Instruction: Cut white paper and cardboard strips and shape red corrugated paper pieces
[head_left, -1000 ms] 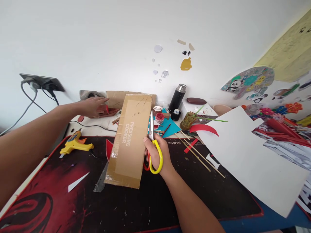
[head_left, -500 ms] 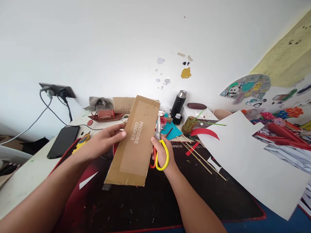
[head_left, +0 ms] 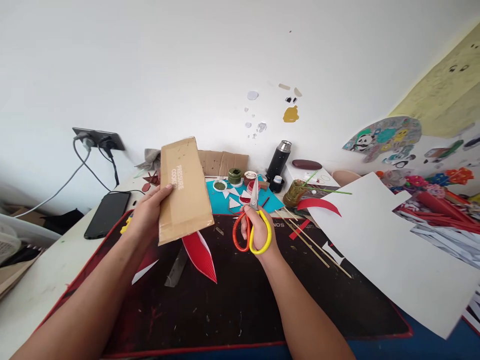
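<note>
My left hand (head_left: pixel 149 207) grips the left edge of a brown cardboard piece (head_left: pixel 187 200) printed "PRESSURE COOKER", its thumb on the front face. The cardboard is held up, slightly tilted, above the dark desk mat. In my right hand (head_left: pixel 262 232) is a pair of scissors (head_left: pixel 255 200) with one red and one yellow handle loop, blades pointing up and away. The blades look closed, apart from the cardboard. Beneath the cardboard's lower edge lie a red leaf-shaped paper piece (head_left: pixel 200 257) with a white edge and a clear, ruler-like strip (head_left: pixel 176 269).
Paint pots (head_left: pixel 235 176) stand on blue paper (head_left: pixel 216 204) at the back, near a black flask (head_left: pixel 279 161). Thin sticks (head_left: pixel 307 245) and a large white sheet (head_left: pixel 393 255) lie to the right. A phone (head_left: pixel 107 215) rests at the left.
The cardboard has moved left, away from the scissors, uncovering the red paper piece, paint pots and blue paper. The scissors have swung into clear view, still in my right hand.
</note>
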`<state>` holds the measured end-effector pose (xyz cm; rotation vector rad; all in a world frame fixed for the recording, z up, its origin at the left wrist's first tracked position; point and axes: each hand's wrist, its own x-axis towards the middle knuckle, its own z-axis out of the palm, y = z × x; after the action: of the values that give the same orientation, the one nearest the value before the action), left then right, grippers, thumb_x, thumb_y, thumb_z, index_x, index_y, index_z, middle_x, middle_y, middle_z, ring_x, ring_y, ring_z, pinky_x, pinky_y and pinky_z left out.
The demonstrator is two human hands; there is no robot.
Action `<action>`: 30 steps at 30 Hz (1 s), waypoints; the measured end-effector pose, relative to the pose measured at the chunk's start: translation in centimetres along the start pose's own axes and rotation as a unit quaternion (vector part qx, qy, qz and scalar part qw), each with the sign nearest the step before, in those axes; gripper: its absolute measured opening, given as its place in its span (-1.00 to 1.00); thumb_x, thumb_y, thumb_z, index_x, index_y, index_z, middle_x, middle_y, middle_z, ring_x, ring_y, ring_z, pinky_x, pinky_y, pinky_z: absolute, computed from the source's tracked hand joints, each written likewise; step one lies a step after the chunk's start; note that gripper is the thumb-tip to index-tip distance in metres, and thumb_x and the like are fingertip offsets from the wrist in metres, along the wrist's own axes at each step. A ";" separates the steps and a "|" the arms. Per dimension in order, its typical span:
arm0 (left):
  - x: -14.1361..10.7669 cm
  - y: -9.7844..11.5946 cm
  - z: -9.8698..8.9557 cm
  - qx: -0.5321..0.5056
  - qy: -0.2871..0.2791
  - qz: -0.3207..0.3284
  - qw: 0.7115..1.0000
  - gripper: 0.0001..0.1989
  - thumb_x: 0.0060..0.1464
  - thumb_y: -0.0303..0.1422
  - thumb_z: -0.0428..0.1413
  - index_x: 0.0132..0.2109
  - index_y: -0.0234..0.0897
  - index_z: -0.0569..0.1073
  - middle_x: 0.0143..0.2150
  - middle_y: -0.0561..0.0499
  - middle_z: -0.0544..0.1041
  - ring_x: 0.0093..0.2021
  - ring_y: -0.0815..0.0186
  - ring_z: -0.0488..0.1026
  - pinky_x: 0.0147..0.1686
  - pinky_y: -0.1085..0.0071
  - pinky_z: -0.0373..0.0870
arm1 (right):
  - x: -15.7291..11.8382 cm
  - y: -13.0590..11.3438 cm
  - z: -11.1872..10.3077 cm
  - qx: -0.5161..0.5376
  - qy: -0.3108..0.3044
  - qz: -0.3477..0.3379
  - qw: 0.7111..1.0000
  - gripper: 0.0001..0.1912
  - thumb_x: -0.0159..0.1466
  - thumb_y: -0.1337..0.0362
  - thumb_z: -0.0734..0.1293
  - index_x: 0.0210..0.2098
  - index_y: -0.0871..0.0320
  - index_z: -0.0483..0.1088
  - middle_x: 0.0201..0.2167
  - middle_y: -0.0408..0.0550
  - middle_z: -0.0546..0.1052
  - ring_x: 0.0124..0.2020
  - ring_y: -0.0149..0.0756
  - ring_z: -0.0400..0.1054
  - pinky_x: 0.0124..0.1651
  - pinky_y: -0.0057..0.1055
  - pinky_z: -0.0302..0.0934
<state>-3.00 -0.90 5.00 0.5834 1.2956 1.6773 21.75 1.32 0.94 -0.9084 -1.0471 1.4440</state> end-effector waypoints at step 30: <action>-1.4 -1.4 1.2 0.063 -0.037 -0.012 0.997 -0.64 -0.11 -0.17 0.43 -0.21 -0.24 0.58 -0.30 -0.10 0.72 -0.33 0.03 0.69 -0.49 0.33 0.57 | -0.6 0.8 0.4 -0.050 -0.084 0.022 0.995 -0.59 0.29 -0.10 0.41 -0.43 0.07 0.35 -0.77 -0.29 0.31 -0.79 -0.41 0.13 -0.69 -0.47 -0.04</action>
<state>-0.81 -1.46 4.34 0.6956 1.3574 1.5483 21.24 0.66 0.29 -0.8982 -1.2407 1.5367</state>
